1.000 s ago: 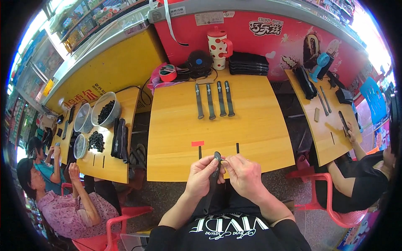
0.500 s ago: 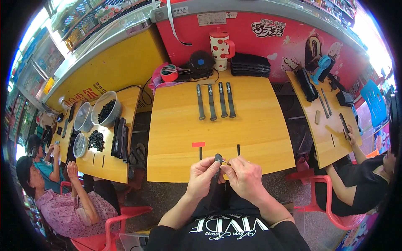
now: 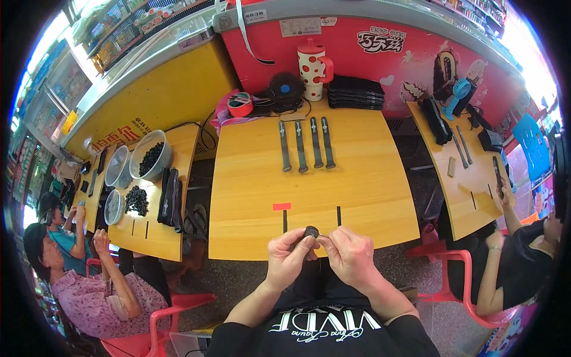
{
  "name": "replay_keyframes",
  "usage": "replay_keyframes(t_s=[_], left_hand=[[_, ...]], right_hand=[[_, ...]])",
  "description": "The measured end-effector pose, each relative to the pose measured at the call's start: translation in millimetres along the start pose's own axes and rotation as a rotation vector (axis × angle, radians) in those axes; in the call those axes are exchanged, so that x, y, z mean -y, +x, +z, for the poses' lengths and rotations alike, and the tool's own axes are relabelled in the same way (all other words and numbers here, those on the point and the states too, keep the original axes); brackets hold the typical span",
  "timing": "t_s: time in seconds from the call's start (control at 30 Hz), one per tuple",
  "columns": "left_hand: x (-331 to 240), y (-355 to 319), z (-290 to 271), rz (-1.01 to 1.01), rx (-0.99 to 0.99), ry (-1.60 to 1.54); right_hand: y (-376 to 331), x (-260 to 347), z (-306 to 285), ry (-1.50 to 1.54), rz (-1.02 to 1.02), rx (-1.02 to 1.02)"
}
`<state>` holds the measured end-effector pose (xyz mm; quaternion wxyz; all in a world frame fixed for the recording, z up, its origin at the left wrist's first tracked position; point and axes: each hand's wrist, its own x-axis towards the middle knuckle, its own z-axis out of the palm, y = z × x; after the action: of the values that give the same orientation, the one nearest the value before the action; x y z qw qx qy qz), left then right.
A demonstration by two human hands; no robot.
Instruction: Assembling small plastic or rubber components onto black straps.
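Over the near edge of the table, my left hand [image 3: 286, 254] is closed on a dark strap [image 3: 311, 231], its rounded end poking up between thumb and fingers. The rest of the strap is hidden by my hands and merges with my black shirt. My right hand [image 3: 350, 253] pinches at the side of that rounded end. Whatever sits between its fingertips is thin and too small to name. Farther up the table lie several matching dark straps [image 3: 301, 146] in a row, rounded ends toward me.
Two black strips [image 3: 285, 221] and a red strip [image 3: 282, 206] mark the wooden table [image 3: 250, 190]. At its back stand a dotted tumbler [image 3: 311, 74], a black fan [image 3: 286, 90], a tape roll [image 3: 240, 105] and stacked black pouches [image 3: 355, 92]. People sit at side tables left and right.
The rounded strap end has tipped toward me and dropped slightly. My right fingers have turned a little beside it. At the right table, the co-worker's hand has shifted with a dark strip.
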<state>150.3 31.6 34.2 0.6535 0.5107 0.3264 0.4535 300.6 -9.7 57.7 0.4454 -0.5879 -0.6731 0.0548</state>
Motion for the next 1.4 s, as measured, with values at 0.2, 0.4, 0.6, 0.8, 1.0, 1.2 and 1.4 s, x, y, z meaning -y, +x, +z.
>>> replay_keyframes(t_s=[0.2,0.4,0.6,0.8,1.0,1.2,1.4], left_hand=[[1.1,-0.1,0.5,0.015,-0.012,-0.004],[-0.9,4.3,-3.7,-0.15,0.026,-0.187],[1.4,6.0,-4.9,-0.261,0.03,-0.313],[2.9,6.1,-5.2,-0.241,0.044,-0.325],[3.0,5.6,-5.5,-0.236,0.047,-0.311],[4.0,4.7,-5.2,-0.23,0.029,-0.304],[6.2,3.1,-6.3,-0.231,0.022,-0.299]], right_hand=[[-1.2,-2.3,0.1,-0.005,0.007,0.003],[-4.0,-3.1,2.5,-0.011,0.033,0.061],[-4.6,-2.0,5.2,-0.039,0.064,0.128],[-3.8,-2.0,6.4,-0.037,0.053,0.136],[-5.2,-1.7,5.1,-0.024,0.053,0.147],[-6.3,-2.9,5.9,-0.027,0.055,0.157],[-6.5,-3.2,6.3,-0.021,0.045,0.172]])
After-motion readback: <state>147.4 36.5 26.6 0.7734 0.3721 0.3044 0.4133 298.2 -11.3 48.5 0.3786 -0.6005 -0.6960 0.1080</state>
